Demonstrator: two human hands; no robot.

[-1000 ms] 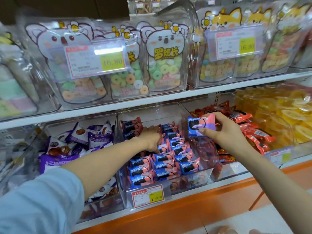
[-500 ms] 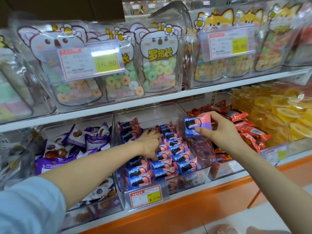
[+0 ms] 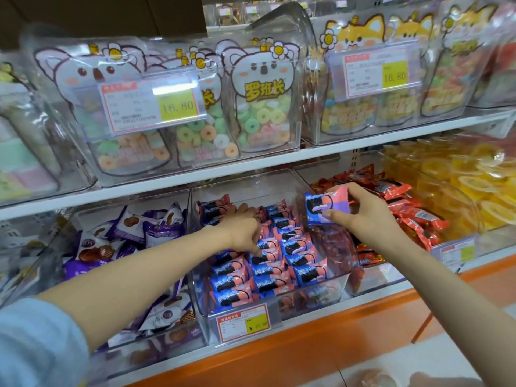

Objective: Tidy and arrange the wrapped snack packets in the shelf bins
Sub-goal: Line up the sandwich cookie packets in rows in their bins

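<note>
Packet (image 3: 326,209) pinched by right hand (image 3: 365,216) over bin wall (image 3: 335,255); left hand (image 3: 243,230)'s hold unclear

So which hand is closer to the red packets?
Right. The right hand, holding a blue-and-pink packet, hovers just beside the red packets. The left hand is farther left, on the blue packets in the middle bin.

Hands tidying a snack bin

Right hand (image 3: 365,216) pinches a packet (image 3: 327,208); left hand (image 3: 243,229) rests on packets in the clear bin (image 3: 279,180).
</note>
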